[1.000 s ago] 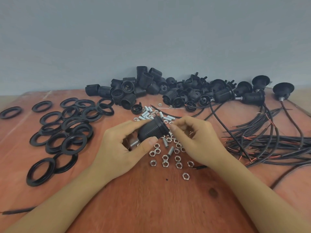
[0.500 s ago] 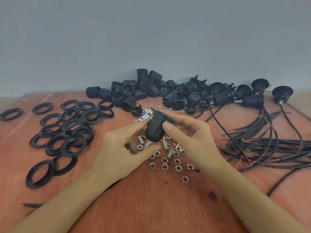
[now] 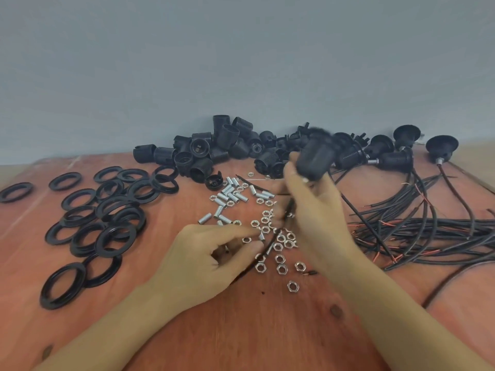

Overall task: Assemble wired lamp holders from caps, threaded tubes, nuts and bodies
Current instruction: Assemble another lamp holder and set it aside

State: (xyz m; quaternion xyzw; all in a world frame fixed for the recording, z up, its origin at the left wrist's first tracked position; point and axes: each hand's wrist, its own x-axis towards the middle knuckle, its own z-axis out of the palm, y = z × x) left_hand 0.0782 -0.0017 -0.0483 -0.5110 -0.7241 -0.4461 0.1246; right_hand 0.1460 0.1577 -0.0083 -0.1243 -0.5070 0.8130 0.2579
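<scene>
Two hands part: my right hand [image 3: 316, 218] alone now grips the blurred lamp holder body [image 3: 317, 156], raised above the nuts [image 3: 280, 259], while my left hand [image 3: 203, 263] curls low, thumb near forefinger, contents unclear.

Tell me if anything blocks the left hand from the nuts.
Nothing visible does. The left hand has its fingertips at the nuts; only a thin black wire crosses the pile there. The right hand holds a body above.
</scene>
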